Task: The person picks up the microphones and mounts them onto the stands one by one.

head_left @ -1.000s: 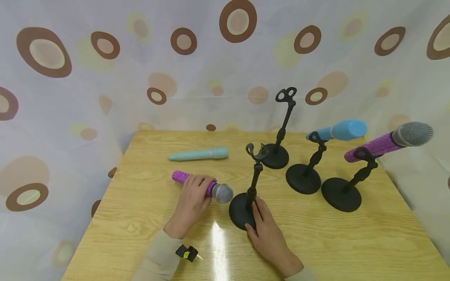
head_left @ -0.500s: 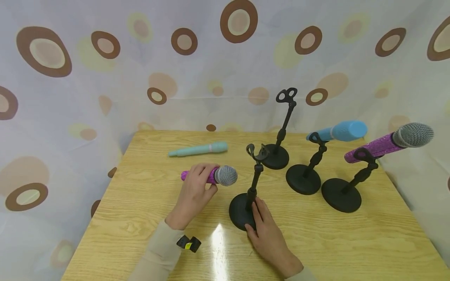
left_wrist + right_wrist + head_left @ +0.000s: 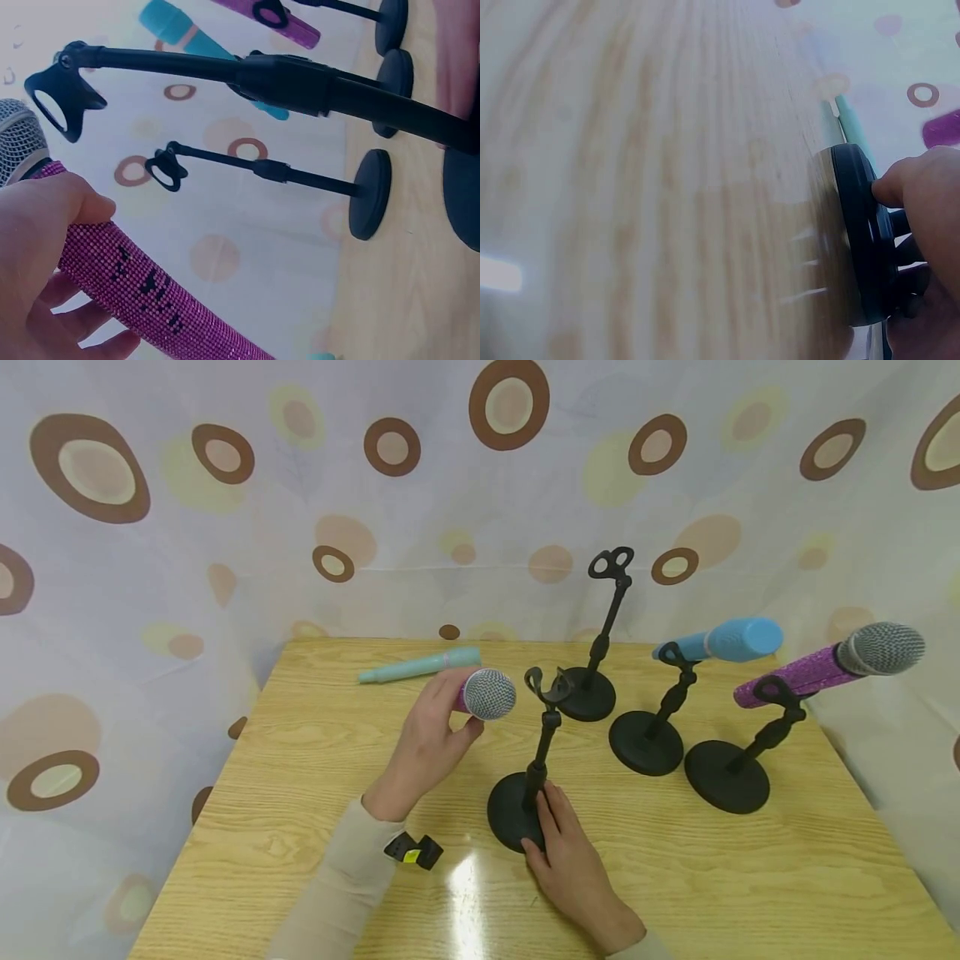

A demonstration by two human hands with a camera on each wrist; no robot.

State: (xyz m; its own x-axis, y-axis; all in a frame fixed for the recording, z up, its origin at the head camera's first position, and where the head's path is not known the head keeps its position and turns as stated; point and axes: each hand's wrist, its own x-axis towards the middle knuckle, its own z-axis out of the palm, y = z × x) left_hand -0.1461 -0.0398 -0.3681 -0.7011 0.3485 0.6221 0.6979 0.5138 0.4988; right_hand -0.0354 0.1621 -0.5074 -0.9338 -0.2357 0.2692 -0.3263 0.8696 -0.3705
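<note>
- At nine o'clock from the clip (image 3: 553, 696) of the nearest black stand (image 3: 536, 774), the left hand (image 3: 429, 731) grips a microphone (image 3: 489, 695) with a purple beaded handle and round silver mesh head.
- At four o'clock on the stand's flat disc base (image 3: 508, 810), the right hand (image 3: 573, 860) rests, fingers nearly straight.
- At twelve o'clock beyond the left hand, a smooth mint microphone (image 3: 420, 666) lies on grained wood (image 3: 300, 735).

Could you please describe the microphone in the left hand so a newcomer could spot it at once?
On the wooden table, find the front black stand, which the right hand touches. Just left of its top, the left hand holds a silver-headed purple microphone. Its purple lookalike rests in the rightmost stand; this one is in hand.
</note>
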